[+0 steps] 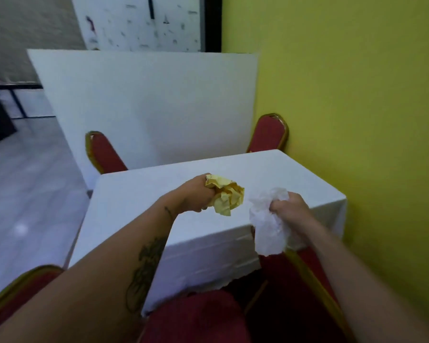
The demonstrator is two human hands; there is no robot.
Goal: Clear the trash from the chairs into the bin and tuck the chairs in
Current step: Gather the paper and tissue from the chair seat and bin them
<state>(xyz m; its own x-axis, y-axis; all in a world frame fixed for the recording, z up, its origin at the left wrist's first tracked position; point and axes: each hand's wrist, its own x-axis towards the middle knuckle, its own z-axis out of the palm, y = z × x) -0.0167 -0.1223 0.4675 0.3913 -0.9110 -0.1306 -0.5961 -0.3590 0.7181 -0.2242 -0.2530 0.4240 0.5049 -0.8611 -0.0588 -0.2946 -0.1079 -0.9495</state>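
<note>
Yellow crumpled paper (pixel 224 194) is bunched in my left hand (pixel 196 194), fingers curled round it. My right hand (pixel 287 209) clutches a white crumpled wad (pixel 268 231). Both hands hang over the white-clothed worktop (pixel 146 206). I judge these two pieces collected but not binned, and no bin is in view. The near red chair (pixel 196 318) stands out from the worktop, untucked. The far left chair (pixel 104 154) and far right chair (pixel 270 134) look close in. I can read no writing; the dark marks on the back panel (pixel 139 23) are too blurred.

Yellow wall (pixel 357 120) hems the table (pixel 159 194) rightward, chairs (pixel 104 154) crowd both ends, open floor (pixel 22 194) left.
</note>
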